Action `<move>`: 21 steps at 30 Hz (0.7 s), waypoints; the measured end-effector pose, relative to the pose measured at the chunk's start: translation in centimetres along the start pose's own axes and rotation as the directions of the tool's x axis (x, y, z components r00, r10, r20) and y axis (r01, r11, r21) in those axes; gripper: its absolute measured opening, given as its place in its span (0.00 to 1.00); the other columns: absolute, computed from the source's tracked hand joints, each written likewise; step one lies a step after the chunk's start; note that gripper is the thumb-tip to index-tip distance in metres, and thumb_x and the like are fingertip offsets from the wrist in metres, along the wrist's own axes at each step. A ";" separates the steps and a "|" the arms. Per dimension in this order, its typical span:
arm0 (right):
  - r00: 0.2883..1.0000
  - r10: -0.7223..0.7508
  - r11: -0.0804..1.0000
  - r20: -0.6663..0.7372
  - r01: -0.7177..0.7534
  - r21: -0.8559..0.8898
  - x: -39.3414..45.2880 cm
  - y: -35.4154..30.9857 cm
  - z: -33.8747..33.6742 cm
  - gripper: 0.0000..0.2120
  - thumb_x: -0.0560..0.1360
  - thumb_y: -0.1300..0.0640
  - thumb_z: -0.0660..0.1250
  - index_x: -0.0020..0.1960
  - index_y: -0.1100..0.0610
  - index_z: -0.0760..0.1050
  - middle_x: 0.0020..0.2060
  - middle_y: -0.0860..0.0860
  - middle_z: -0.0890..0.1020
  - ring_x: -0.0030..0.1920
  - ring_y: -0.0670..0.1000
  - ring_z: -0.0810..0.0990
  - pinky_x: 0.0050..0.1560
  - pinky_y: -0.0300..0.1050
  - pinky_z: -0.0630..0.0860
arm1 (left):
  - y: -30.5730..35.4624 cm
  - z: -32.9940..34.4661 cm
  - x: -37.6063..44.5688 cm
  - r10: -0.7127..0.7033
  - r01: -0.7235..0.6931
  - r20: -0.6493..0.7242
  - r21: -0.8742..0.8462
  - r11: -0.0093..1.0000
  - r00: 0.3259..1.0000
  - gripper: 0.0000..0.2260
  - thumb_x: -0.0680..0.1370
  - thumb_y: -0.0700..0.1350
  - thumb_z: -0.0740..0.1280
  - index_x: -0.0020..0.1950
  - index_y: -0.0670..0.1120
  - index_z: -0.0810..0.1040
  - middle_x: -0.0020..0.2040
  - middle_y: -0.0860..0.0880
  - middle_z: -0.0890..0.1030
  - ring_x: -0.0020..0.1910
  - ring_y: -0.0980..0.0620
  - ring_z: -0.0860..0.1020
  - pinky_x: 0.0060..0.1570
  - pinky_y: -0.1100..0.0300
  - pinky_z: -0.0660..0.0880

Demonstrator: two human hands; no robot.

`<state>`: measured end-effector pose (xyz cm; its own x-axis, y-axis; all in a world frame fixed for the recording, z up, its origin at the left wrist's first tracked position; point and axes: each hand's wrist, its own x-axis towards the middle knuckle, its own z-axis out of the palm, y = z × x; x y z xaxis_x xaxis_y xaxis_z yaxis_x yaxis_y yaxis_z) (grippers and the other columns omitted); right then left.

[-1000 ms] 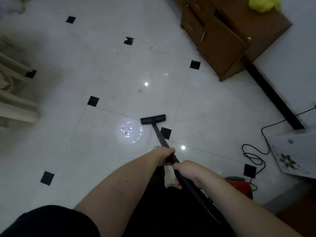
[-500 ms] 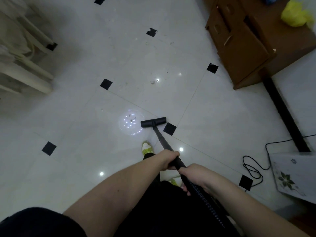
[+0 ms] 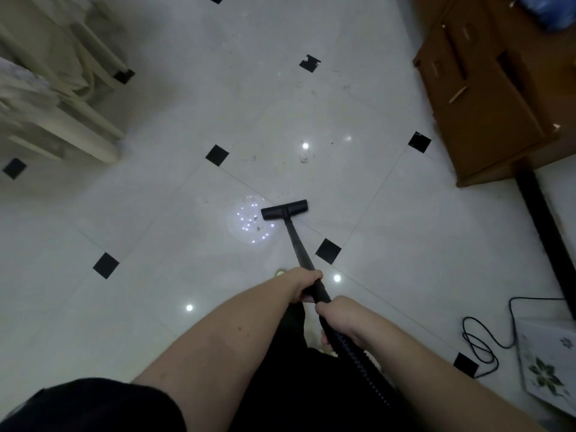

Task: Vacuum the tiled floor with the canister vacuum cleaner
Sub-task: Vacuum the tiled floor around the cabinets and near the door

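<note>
On the right edge we see a brown wooden cabinet (image 3: 486,98) with drawers; its drawers look shut and we cannot tell what is inside, only a blurred blue thing (image 3: 554,14) on its top corner. At lower right, a white box with a green flower print (image 3: 548,366) is cut by the frame edge, contents not visible.

We hold the long black vacuum wand (image 3: 297,244) with both hands. Our left hand (image 3: 304,283) wraps its fingers round the wand further forward; our right hand (image 3: 338,316) grips just behind it, where the wand meets the black ribbed hose (image 3: 358,360). The hose runs back past our right forearm, over our dark clothing (image 3: 296,385). The wand slopes forward and down to the flat black floor nozzle (image 3: 284,209), which rests on the glossy white tiled floor (image 3: 156,229), well ahead of our fingers.

Just left of the nozzle sits a round reflection of small light dots (image 3: 249,224) with a few dark specks in it. Crumbs and a small pale scrap (image 3: 303,159) lie beyond the nozzle. Small black diamond insets (image 3: 217,155) mark the tile corners; one (image 3: 328,250) lies just right of the wand. A coiled black cable (image 3: 480,341) lies beside the flowered box. A black skirting strip (image 3: 542,232) runs along the right wall. Cream furniture legs (image 3: 78,132) stand at upper left, well apart from the nozzle.
</note>
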<state>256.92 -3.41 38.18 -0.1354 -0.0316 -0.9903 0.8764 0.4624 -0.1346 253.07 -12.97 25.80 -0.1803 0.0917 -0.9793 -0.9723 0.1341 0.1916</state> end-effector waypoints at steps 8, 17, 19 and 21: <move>0.999 -0.037 0.995 0.003 0.037 0.088 1.7 -4.1 -2.0 0.09 0.79 0.57 0.58 0.47 0.63 0.69 0.33 0.60 0.76 0.29 0.54 0.77 0.29 0.43 0.76 | 5.9 -1.3 -0.5 0.034 -0.030 -0.027 0.149 0.988 0.999 0.09 0.81 0.43 0.61 0.41 0.42 0.69 0.39 0.46 0.75 0.34 0.52 0.75 0.17 0.67 0.71; 0.996 -0.088 0.992 0.013 0.086 0.088 -0.1 1.2 -2.4 0.09 0.78 0.59 0.59 0.46 0.64 0.70 0.31 0.59 0.77 0.29 0.54 0.77 0.29 0.43 0.76 | 1.6 1.7 -1.6 0.007 0.001 -0.051 0.145 0.989 0.999 0.07 0.79 0.44 0.62 0.44 0.42 0.71 0.38 0.46 0.76 0.32 0.51 0.76 0.17 0.67 0.70; 0.994 -0.107 0.992 0.010 0.106 0.061 -0.4 3.1 -2.3 0.08 0.77 0.59 0.58 0.45 0.64 0.70 0.30 0.59 0.77 0.29 0.56 0.77 0.29 0.43 0.76 | -0.1 2.6 -2.3 0.018 -0.010 -0.074 0.115 0.993 0.997 0.07 0.79 0.44 0.62 0.44 0.42 0.71 0.38 0.46 0.77 0.33 0.51 0.76 0.18 0.66 0.71; 0.993 -0.116 0.993 0.008 0.116 0.018 -0.9 5.4 -2.2 0.09 0.77 0.58 0.58 0.44 0.64 0.71 0.28 0.59 0.77 0.30 0.57 0.77 0.32 0.46 0.76 | -2.1 3.7 -2.5 0.027 -0.022 -0.076 0.069 0.997 0.997 0.06 0.78 0.44 0.63 0.44 0.42 0.72 0.39 0.46 0.78 0.34 0.50 0.78 0.20 0.65 0.72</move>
<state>260.72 1.07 38.46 -0.2328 -0.0922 -0.9682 0.8629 0.4396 -0.2493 256.12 -9.82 28.11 -0.2173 0.0205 -0.9759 -0.9554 0.2002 0.2169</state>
